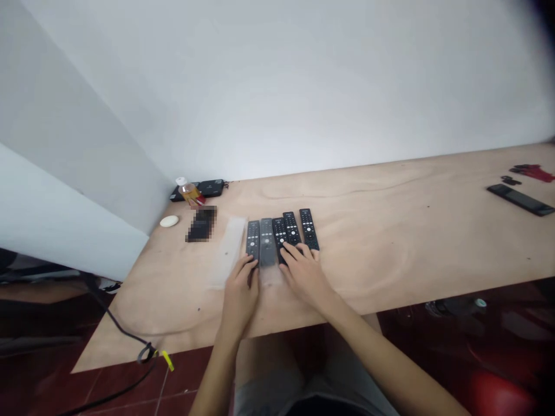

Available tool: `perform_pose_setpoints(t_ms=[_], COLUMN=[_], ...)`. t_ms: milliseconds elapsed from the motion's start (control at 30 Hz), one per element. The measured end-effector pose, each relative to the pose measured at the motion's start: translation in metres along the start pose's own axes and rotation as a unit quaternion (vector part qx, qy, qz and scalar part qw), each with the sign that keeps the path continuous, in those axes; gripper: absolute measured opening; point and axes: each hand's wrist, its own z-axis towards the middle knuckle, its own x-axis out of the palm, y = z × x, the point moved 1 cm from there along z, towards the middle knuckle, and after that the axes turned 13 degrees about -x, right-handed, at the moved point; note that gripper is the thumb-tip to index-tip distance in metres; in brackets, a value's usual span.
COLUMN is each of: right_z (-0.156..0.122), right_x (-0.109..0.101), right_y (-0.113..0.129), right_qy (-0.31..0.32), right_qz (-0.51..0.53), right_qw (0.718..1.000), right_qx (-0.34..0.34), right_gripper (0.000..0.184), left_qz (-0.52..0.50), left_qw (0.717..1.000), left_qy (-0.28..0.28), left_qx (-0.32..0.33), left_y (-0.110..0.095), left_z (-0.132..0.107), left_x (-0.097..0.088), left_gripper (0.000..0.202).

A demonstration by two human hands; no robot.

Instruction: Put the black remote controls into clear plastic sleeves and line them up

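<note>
Several black remote controls lie side by side on the wooden table. At the left end of the row, my left hand (241,283) is closed around the lower end of a remote control (252,236). Beside it lies a remote in a clear plastic sleeve (267,245). My right hand (307,276) rests with fingers spread over the lower ends of the middle remote (280,229) and the one to its right (292,224). Its fingertips also reach the bottom of the rightmost remote (307,222). An empty-looking clear plastic sleeve (229,248) lies flat left of the row.
At the back left stand a bottle (191,192) and black boxes (211,188). A white round object (169,221) and a pixelated dark item (201,224) lie nearby. On the right are a black phone-like device (520,200) and a red item (533,172). A cable (117,323) hangs left.
</note>
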Motion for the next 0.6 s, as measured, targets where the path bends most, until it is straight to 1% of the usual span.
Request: perform_pose_setpoints(t_ms=[67, 167, 233, 300, 367, 467, 533, 600], right_z=[-0.031, -0.081, -0.108, -0.125, -0.132, -0.129, -0.121, -0.114], right_x=[-0.007, -0.023, -0.037, -0.051, -0.063, -0.074, -0.076, -0.074], right_y=[0.002, -0.001, -0.012, -0.028, -0.045, -0.059, -0.059, -0.053], right_qy=[-0.001, -0.020, -0.049, -0.061, -0.050, -0.018, -0.002, 0.009], right_qz=[0.029, 0.097, 0.147, 0.181, 0.196, 0.196, 0.201, 0.216], right_qw=[1.000, 0.995, 0.987, 0.982, 0.979, 0.979, 0.977, 0.973], right_qx=[-0.002, 0.013, 0.026, 0.015, -0.014, -0.054, -0.070, -0.083], right_gripper=[0.035, 0.027, 0.027, 0.028, 0.030, 0.031, 0.032, 0.033], left_qz=[0.004, 0.006, 0.004, 0.000, -0.001, 0.003, 0.012, 0.016], left_qw=[1.000, 0.999, 0.997, 0.995, 0.990, 0.978, 0.972, 0.970], left_qy=[-0.009, -0.047, -0.059, -0.035, 0.017, 0.105, 0.140, 0.154], left_qx=[0.001, 0.014, 0.045, 0.091, 0.138, 0.183, 0.190, 0.187], left_y=[-0.004, -0.014, -0.021, -0.029, -0.035, -0.043, -0.047, -0.048], left_z=[0.000, -0.002, -0.004, -0.008, -0.015, -0.026, -0.033, -0.037], left_x=[-0.001, -0.007, -0.012, -0.016, -0.016, -0.013, -0.010, -0.007], left_gripper=[0.023, 0.019, 0.014, 0.014, 0.023, 0.044, 0.054, 0.056])
